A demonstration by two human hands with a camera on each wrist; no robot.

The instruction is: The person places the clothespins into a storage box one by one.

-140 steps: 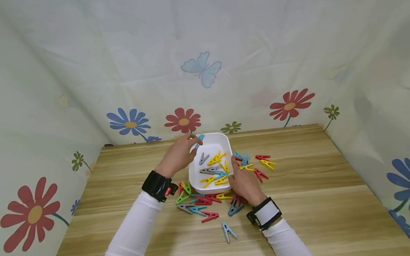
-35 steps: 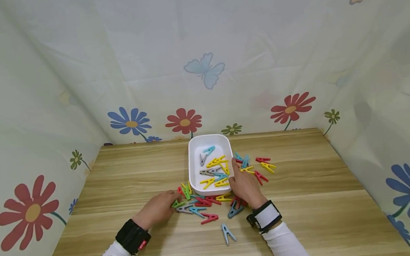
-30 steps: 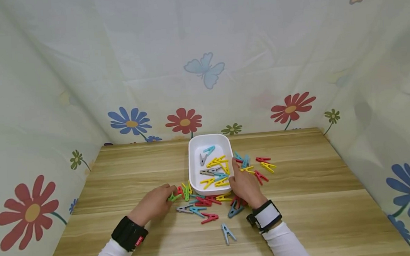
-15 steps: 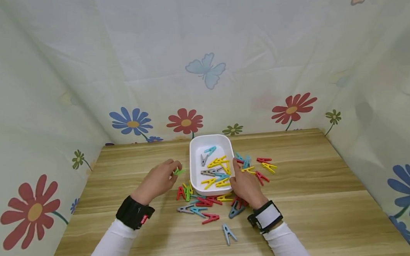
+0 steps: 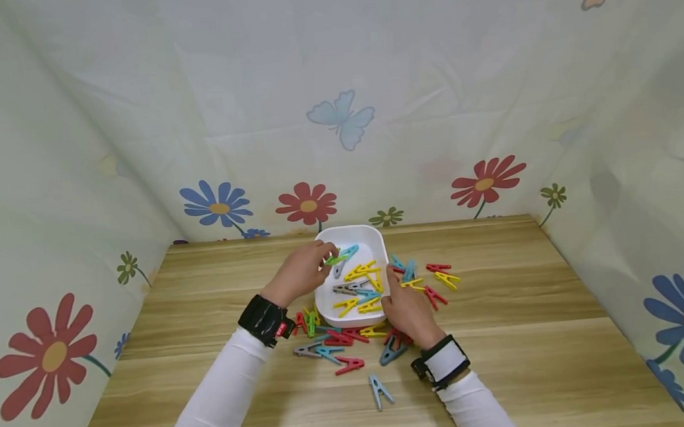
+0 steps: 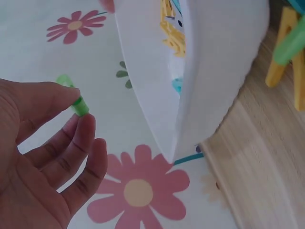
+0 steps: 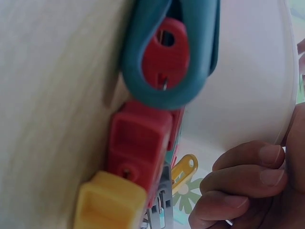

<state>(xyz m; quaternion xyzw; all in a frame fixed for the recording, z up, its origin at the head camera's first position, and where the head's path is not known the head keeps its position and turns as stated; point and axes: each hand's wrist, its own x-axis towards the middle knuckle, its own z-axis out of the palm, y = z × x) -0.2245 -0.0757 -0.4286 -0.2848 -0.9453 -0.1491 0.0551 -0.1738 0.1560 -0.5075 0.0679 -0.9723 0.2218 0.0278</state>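
Note:
My left hand [image 5: 298, 272] is over the left side of a white plastic tray [image 5: 369, 243]. It pinches a green clothespin [image 5: 337, 260], which in the left wrist view shows between thumb and fingertips. Several yellow clothespins [image 5: 357, 272], grey ones [image 5: 346, 289] and light-blue ones [image 5: 350, 252] lie inside the tray. At the tray's right wall, my right hand [image 5: 411, 310] grips the rim. The right wrist view shows its fingers [image 7: 250, 167] curled against the outside of the wall.
Mixed clothespins lie in front of the tray, among them a red one [image 5: 350, 365] and a dark-blue one [image 5: 392, 351]. More, including a yellow one [image 5: 445, 280], are scattered to its right. A pale-blue clothespin [image 5: 380, 392] lies alone nearer the front. Flowered cloth [image 5: 245, 141] surrounds the wooden table [image 5: 528, 333].
The left hand earlier let a light-blue clothespin go into the tray. It then took a green one from the pile at front left and carried it over the tray. The right hand stays put.

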